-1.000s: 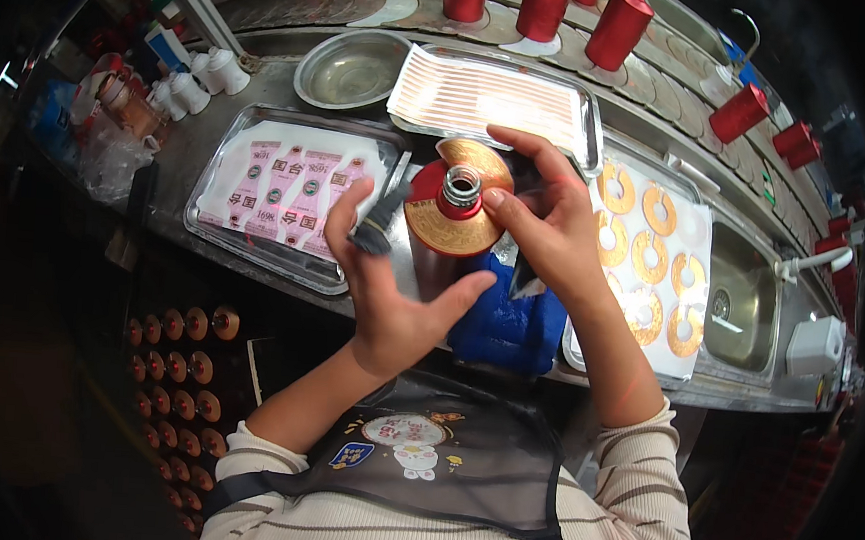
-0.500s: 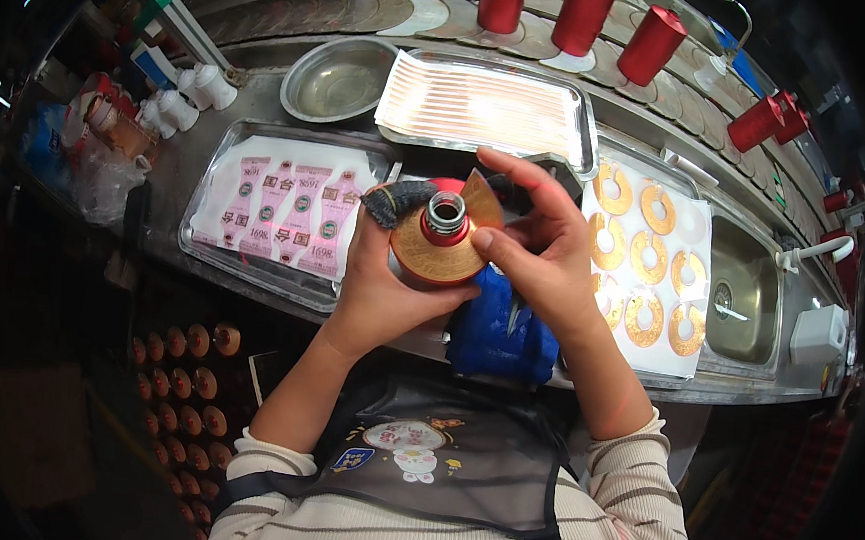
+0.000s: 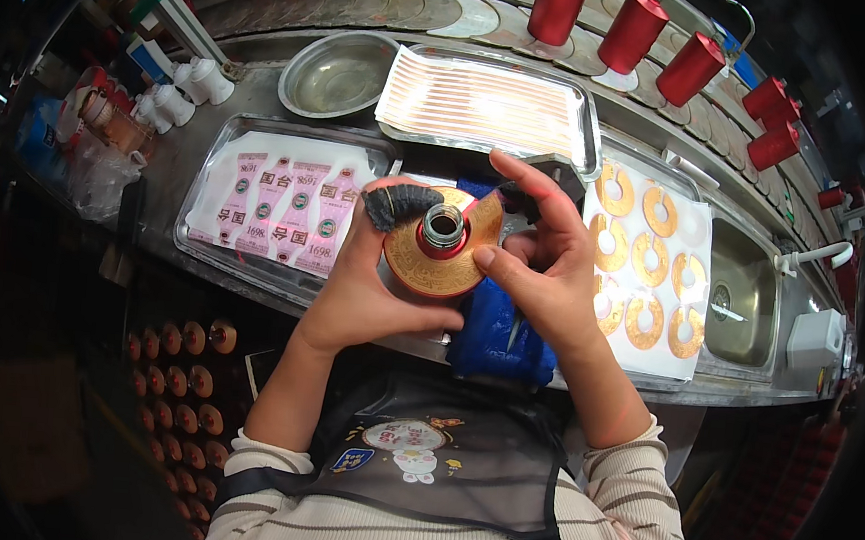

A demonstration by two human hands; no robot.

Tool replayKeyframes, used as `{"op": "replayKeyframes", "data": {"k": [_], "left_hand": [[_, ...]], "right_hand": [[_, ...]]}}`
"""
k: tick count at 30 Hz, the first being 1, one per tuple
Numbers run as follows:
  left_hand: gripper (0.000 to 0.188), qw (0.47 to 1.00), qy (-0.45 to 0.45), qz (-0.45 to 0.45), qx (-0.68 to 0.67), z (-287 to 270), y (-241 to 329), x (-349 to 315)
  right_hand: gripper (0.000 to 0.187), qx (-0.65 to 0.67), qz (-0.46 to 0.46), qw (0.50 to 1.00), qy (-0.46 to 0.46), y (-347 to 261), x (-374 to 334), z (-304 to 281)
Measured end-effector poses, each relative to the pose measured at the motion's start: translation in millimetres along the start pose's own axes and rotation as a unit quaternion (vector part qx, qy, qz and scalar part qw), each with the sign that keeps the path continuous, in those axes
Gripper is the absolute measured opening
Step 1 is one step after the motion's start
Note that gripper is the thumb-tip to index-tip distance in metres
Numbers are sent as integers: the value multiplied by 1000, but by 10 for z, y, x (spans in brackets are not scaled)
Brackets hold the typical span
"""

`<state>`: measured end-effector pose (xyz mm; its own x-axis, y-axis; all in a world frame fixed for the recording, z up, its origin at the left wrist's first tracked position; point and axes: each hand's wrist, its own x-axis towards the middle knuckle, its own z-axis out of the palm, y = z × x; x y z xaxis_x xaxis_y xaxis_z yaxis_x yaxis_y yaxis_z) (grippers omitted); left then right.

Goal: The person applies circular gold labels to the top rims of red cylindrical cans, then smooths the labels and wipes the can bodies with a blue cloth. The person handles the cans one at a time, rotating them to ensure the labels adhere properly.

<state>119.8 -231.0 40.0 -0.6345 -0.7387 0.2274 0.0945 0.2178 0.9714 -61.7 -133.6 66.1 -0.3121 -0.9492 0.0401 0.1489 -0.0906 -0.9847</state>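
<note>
Upright between my hands is a red bottle (image 3: pixel 466 234) with an open threaded neck, seen from above. A gold ring-shaped label (image 3: pixel 430 273) lies around its shoulder, with its upper right end near my right fingers. My left hand (image 3: pixel 356 290) wraps the bottle from the left, its black-covered finger (image 3: pixel 400 206) resting on the shoulder beside the neck. My right hand (image 3: pixel 557 279) has its thumb pressed on the label's right edge, the index finger raised and curved above it. Beneath the bottle sits a blue cloth-covered support (image 3: pixel 500 345).
A tray (image 3: pixel 187 223) holds pink printed labels on the left; gold ring labels (image 3: pixel 651 260) lie on a white sheet at right. Behind stand a metal bowl (image 3: pixel 311 73) and a tray of striped strips (image 3: pixel 484 103). Red bottles (image 3: pixel 633 33) stand on a conveyor. A sink (image 3: pixel 742 327) is at right.
The left covered finger has slid right toward the neck, over the label. The label's upper right end looks flatter. Red bottles on the conveyor have moved right.
</note>
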Motion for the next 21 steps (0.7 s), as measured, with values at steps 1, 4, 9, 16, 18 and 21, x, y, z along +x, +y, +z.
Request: {"op": "replayKeyframes", "data": {"k": [1, 4, 9, 16, 18, 21], "left_hand": [[90, 999, -34, -5, 9, -21, -8, 44], [99, 982, -122, -117, -84, -132, 12, 171], [86, 960, -90, -122, -234, -145, 5, 144], [61, 957, -64, -160, -232, -48, 101, 139], [62, 959, -64, -159, -228, -48, 99, 151], [63, 958, -77, -148, -234, -78, 72, 162]], "right_hand": [[74, 5, -5, 1000, 13, -2, -1, 8], [72, 11, -14, 999, 42, 8, -21, 42], [61, 33, 21, 994, 104, 29, -53, 38], [52, -25, 80, 996, 19, 127, -54, 67], [51, 11, 93, 996, 8, 143, -47, 42], [52, 27, 99, 995, -4, 134, -29, 40]]}}
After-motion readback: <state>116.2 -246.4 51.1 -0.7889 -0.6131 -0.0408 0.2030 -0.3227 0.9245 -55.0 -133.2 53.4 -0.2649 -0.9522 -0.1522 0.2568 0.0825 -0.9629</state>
